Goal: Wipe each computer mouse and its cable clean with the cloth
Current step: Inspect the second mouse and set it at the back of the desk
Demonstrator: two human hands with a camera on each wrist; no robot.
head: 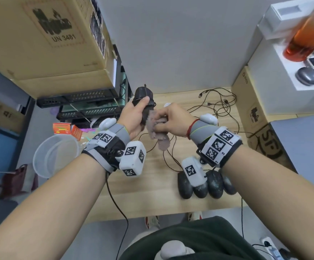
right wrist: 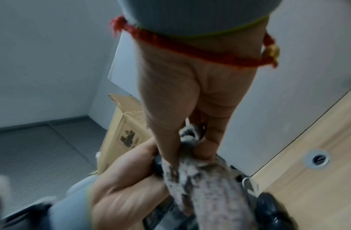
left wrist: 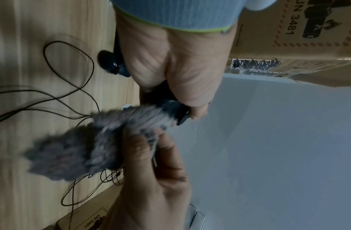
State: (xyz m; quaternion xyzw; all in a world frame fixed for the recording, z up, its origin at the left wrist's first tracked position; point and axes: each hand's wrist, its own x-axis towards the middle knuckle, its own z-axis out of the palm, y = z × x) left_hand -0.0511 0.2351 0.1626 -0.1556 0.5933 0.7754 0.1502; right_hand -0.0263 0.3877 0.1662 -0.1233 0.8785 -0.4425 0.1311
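Left hand [head: 133, 117] is wrapped around a black mouse [head: 143, 96] at frame centre, lifted off the desk [head: 152, 184]. Right hand [head: 171, 119] pinches the grey cloth [head: 156, 132] against it. Its cable [head: 152, 147] dangles into the tangle below — could snag and drag the four mice [head: 204, 184] at lower right.

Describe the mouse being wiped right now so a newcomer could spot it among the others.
Start at the wooden table. Above its far edge the left hand grips a black mouse, with the cloth in the right hand against it. It is the only one lifted; the other mice lie in a row near the right wrist.
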